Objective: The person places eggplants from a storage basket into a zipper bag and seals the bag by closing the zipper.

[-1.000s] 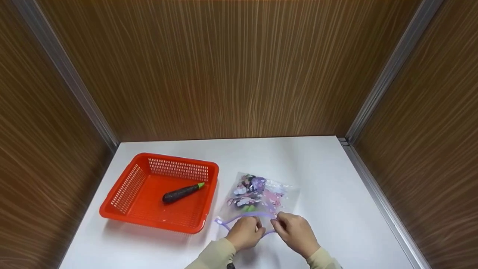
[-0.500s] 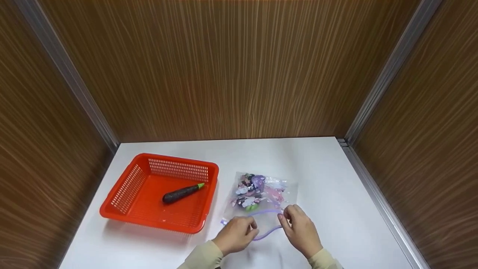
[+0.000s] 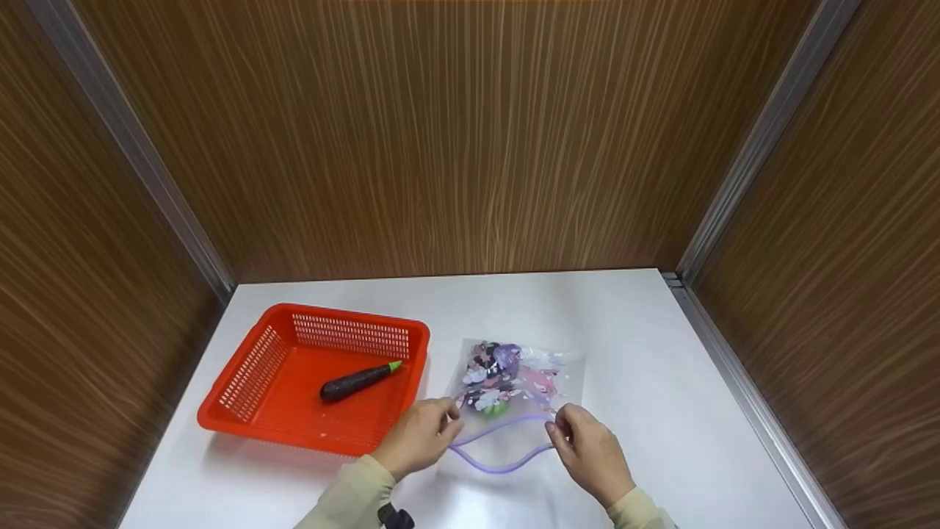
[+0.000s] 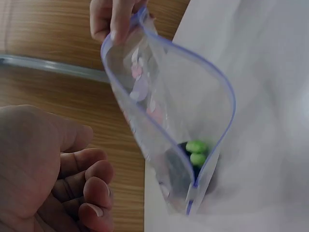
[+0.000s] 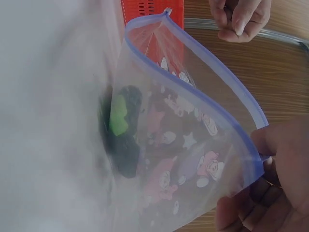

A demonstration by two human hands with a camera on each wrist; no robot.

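A clear zip bag (image 3: pixel 536 382) with a purple rim and printed cartoon figures lies on the white table, its mouth spread wide. Dark things with green ends, seen through the film in the right wrist view, lie inside the bag (image 5: pixel 128 130). My right hand (image 3: pixel 591 452) pinches the rim at its right end between thumb and fingers. Off the rim's left end, my left hand (image 3: pixel 418 437) hovers with loosely bent fingers and holds nothing; the left wrist view shows a gap between this hand (image 4: pixel 53 169) and the bag.
A red plastic basket (image 3: pixel 316 437) with slotted walls stands on the left of the white table (image 3: pixel 624 330), close to my left hand. In it lies a dark eggplant (image 3: pixel 356 383) with a green tip. Wood-grain panels (image 3: pixel 455 147) enclose the back and sides.
My left hand has let go of the bag's rim and moved left toward the basket. My right hand moved slightly right, still pinching the rim, and the mouth now gapes wider.
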